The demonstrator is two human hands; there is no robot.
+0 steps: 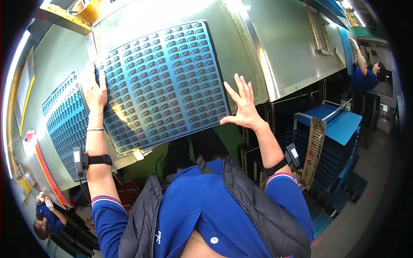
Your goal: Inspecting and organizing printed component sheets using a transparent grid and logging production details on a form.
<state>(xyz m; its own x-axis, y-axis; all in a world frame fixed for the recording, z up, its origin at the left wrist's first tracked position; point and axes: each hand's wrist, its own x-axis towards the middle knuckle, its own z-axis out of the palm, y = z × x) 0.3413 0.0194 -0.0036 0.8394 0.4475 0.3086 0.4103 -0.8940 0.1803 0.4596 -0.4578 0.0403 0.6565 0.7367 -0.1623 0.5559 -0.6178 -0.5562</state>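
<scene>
A large blue sheet [165,86] printed with rows of small dark patterns lies flat on the grey-green work table [241,56] before me. Along its left edge rests my left hand [95,92], fingers stretched forward and thumb a little apart. My right hand [246,107] is spread wide at the sheet's right edge, its thumb near the lower right corner. Whether the thumb touches the sheet, I cannot tell. Neither hand grips anything. To the left of my left forearm lies a second, similar printed sheet [64,118].
A rack [314,150] of blue sheets stands at the right. A yellow-white piece [138,155] sits at the near table edge. A metal bar [262,56] crosses the table on the right. Co-workers [365,77] are at far right and lower left.
</scene>
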